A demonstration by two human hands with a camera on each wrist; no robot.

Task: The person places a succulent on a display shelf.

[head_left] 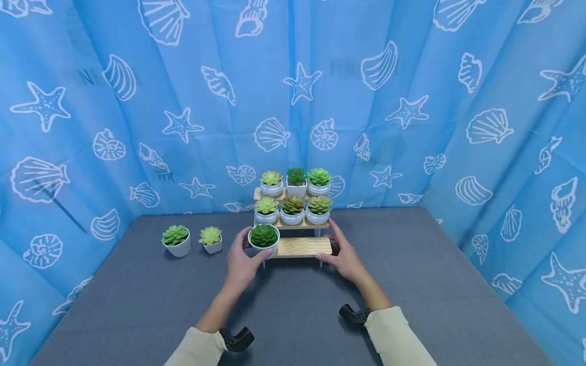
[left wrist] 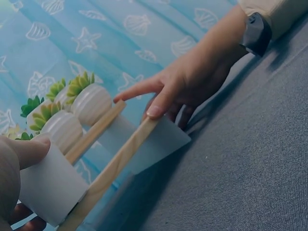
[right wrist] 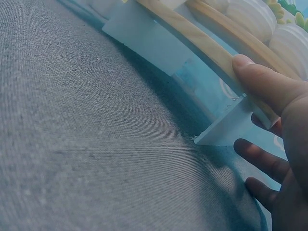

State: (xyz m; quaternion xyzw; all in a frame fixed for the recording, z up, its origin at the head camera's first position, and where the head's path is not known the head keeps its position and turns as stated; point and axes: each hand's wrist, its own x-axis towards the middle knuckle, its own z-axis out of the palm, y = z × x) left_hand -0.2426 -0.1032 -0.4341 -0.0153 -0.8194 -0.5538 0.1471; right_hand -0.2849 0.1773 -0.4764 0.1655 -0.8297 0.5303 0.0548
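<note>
A potted succulent (head_left: pixel 264 236) with dark green leaves stands in a white round pot at the left end of the lowest board of a three-step wooden plant stand (head_left: pixel 304 246). My left hand (head_left: pixel 242 262) grips that pot, thumb in front and fingers at its left side; the white pot (left wrist: pixel 50 180) fills the near corner of the left wrist view. My right hand (head_left: pixel 346 256) holds the stand's right end. Its thumb (right wrist: pixel 260 79) presses the front edge of the lowest board, and its index finger reaches up to the middle board.
Three small potted succulents (head_left: pixel 293 211) line the middle board, and three more (head_left: pixel 296 183) the top one. On the grey cloth (head_left: pixel 293 315) to the left stand a round-potted succulent (head_left: pixel 177 240) and a smaller square-potted one (head_left: pixel 211 239). A blue shell-print curtain (head_left: pixel 274 101) hangs behind.
</note>
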